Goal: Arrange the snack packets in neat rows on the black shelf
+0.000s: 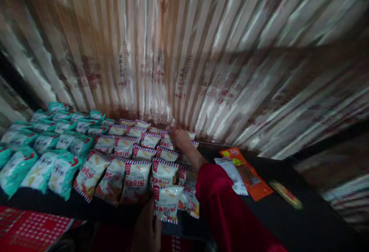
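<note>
Rows of small red-and-white snack bags (pixel 136 181), with striped edges, stand on a dark surface. My left hand (pixel 147 225) is at the front edge, its fingers closed at the left side of one snack bag (pixel 168 202) that sits in front of the row. My right hand (pixel 181 138), in a red sleeve (pixel 221 198), reaches over to the back row. Its fingers are pinched at the top of a back-row snack bag (pixel 166 139); blur hides the exact contact.
Several teal snack bags (pixel 63 171) fill the left side. To the right lie an orange packet (pixel 248 175), a white packet (pixel 233 175) and a slim yellowish packet (pixel 286 194). A corrugated wall (pixel 161 52) rises behind. Red checked cloth (pixel 31 229) shows at lower left.
</note>
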`<control>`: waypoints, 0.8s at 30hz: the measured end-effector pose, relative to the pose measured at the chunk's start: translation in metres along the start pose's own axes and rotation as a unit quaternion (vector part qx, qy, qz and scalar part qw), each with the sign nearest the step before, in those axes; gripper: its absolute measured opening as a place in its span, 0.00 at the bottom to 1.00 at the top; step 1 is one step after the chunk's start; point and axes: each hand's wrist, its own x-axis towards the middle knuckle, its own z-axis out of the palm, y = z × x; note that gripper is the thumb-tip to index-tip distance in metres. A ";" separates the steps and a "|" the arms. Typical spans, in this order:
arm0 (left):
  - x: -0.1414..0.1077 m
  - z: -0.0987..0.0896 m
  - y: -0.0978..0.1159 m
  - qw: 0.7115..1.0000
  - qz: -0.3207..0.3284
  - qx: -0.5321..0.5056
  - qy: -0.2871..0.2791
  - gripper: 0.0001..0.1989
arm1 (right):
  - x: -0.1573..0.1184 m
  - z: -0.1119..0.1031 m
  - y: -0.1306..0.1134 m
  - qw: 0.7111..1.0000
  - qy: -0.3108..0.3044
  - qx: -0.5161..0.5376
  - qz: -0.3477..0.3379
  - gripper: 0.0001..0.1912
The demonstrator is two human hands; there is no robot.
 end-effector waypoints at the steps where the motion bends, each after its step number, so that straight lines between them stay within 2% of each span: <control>1: 0.000 -0.001 0.002 1.000 0.006 -0.003 0.004 0.20 | -0.001 0.001 0.001 1.000 0.003 0.002 0.001 0.18; 8: 0.014 -0.011 0.018 0.998 0.018 -0.024 0.064 0.20 | -0.012 0.007 0.009 0.999 0.021 0.029 -0.008 0.15; 13: 0.019 -0.015 0.021 0.998 0.014 -0.025 0.058 0.18 | -0.025 0.002 0.009 0.997 0.046 0.049 -0.025 0.15; 15: 0.019 -0.015 0.021 0.998 0.017 -0.022 0.048 0.18 | -0.033 -0.003 0.007 0.995 0.049 0.062 -0.056 0.13; 20: 0.018 -0.015 0.022 0.999 0.007 -0.026 0.037 0.18 | -0.049 -0.008 0.000 0.981 -0.018 0.067 -0.183 0.10; 24: 0.017 -0.014 0.021 0.999 -0.002 -0.030 0.024 0.18 | -0.047 0.000 -0.003 0.977 -0.051 0.095 -0.186 0.08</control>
